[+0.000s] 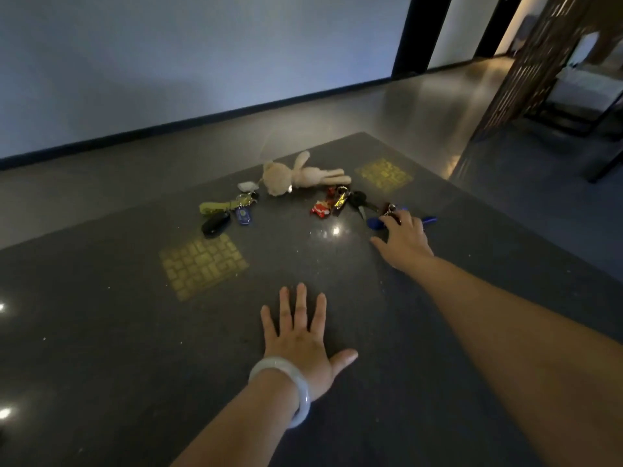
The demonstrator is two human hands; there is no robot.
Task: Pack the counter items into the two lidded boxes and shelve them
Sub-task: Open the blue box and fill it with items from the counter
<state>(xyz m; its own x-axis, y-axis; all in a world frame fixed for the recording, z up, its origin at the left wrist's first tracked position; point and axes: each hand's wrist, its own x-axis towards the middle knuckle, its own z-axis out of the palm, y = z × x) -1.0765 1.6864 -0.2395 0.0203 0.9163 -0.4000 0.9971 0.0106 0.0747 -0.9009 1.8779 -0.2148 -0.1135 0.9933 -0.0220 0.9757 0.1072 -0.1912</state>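
Observation:
Small items lie scattered on the dark stone counter (337, 332). A beige plush rabbit (300, 175) lies on its side at the back. Left of it are a white tag (248, 187), a green keychain strap (215, 207), a black key fob (215, 224) and a blue tag (243, 216). Red candy wrappers (325, 205) and a black car key (358, 200) sit in the middle. My right hand (404, 239) reaches onto a keyring with blue tags (376, 223), fingers curled over it. My left hand (300, 335), with a pale bangle on its wrist, lies flat on the counter.
Two yellow patterned patches (202, 264) (384, 173) mark the counter top. Grey floor and a pale wall lie beyond the counter's far edge. A dark lattice screen (526, 72) stands at the right. No box shows in view.

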